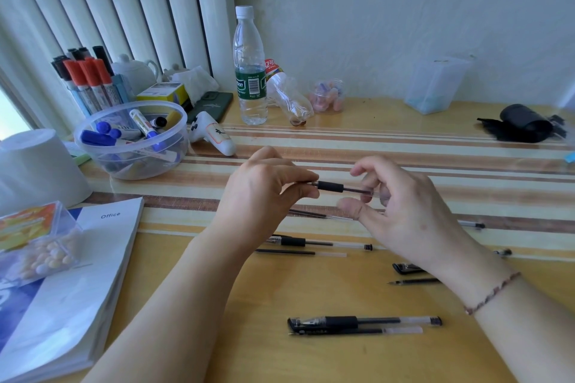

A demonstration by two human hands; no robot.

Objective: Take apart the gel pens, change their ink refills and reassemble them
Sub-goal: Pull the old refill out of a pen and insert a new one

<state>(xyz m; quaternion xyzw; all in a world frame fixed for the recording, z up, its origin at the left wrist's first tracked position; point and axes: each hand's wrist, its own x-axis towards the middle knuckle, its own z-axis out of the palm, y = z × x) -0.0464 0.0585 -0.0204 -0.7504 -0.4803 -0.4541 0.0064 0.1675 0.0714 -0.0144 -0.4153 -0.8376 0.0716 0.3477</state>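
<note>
My left hand [267,190] pinches the tip end of a gel pen [331,186] with a black grip, held level above the table. My right hand [401,202] holds the pen's clear barrel end with curled fingers. Under the hands lies a loose refill [311,214]. Nearer to me lie an uncapped pen [320,242] with a refill [286,252] beside it, a black cap [404,268], another refill [413,282], and at the front a capped pen [364,321] with a refill [357,331] alongside.
A clear bowl of markers [130,140] and a marker holder [84,78] stand at the back left. A water bottle [250,71], a crushed bottle [289,96], a white remote [211,134], a book [77,274] with a candy box [34,242], and a black pouch [522,123] surround the work area.
</note>
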